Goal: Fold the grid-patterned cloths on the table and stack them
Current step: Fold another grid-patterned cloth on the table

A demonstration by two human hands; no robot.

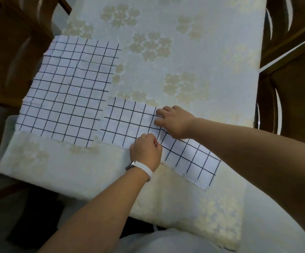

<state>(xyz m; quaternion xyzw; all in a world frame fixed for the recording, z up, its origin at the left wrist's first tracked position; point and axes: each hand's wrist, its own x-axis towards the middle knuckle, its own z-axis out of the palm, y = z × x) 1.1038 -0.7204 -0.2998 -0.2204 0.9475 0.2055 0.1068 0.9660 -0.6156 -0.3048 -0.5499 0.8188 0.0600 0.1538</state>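
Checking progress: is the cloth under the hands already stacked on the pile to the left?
No, the cloth under the left hand and right hand lies on the table beside the pile.

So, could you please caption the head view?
Left hand and right hand grip a grid cloth beside spread cloths.

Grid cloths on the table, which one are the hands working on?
The long narrow cloth nearest the person; the left hand and right hand meet at its middle. The wider cloths to its left lie untouched.

The bench (199, 52), cream with pale flower print, carries a spread pile of grid cloths (66, 92) at nine o'clock and a long folded grid cloth (128, 123) toward five o'clock.
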